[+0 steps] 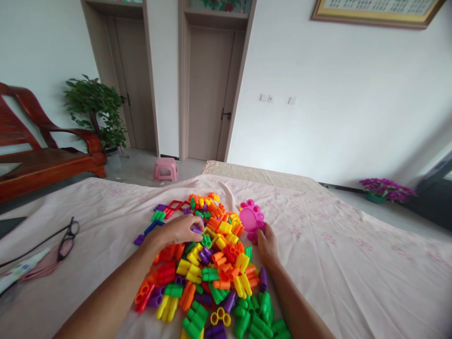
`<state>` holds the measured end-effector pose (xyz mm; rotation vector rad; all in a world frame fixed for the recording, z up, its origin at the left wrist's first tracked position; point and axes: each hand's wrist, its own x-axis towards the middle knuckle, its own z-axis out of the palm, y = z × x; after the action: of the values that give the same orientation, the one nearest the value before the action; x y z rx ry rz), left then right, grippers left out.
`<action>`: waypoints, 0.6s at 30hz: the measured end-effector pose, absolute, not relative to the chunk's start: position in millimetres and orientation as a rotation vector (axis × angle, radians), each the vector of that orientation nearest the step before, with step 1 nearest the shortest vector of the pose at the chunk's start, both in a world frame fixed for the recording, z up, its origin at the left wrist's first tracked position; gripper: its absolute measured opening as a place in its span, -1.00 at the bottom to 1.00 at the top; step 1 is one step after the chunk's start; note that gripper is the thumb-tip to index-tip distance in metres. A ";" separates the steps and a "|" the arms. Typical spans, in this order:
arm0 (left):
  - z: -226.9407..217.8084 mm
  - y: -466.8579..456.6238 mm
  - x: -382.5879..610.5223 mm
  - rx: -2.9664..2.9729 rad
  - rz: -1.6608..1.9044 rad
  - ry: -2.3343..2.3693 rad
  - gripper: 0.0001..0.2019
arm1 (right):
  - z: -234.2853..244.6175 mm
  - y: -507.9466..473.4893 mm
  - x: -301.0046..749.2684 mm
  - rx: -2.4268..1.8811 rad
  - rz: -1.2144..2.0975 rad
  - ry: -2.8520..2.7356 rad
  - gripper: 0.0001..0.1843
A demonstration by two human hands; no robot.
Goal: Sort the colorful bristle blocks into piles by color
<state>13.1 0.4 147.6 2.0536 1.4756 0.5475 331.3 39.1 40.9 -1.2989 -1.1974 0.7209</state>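
A heap of coloured plastic tube blocks [212, 268] in orange, yellow, green and purple lies on a pale pink bedsheet [335, 263]. My left hand [178, 230] reaches over the heap, fingers curled and pinching a small purple block [196, 230]. My right hand [267, 245] sits at the heap's right edge, holding a pink flower-shaped piece [251, 218] upright by its lower edge. A red frame piece [174, 205] lies at the heap's far left side.
Black glasses [68, 239] and a cable lie on the sheet at left. Beyond the bed stand a red wooden bench [42, 155], a potted plant [95, 110], a small pink stool [165, 168], two closed doors, and purple flowers [386, 188] at right.
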 end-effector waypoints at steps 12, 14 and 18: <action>137.3 15.1 74.8 2.227 0.514 1.623 -0.64 | 42.6 38.4 331.7 -1.284 0.754 -1.187 -0.81; 140.2 15.0 69.1 2.221 0.460 1.532 -0.68 | 42.7 38.7 331.7 -1.283 0.749 -1.202 -0.83; 146.1 29.2 41.8 2.066 0.504 1.171 -0.57 | 40.9 39.4 332.2 -1.279 0.784 -1.205 -0.83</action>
<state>41.8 29.2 146.1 2.0656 1.1715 0.5043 332.2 39.4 40.9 -1.2789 -1.2052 0.7839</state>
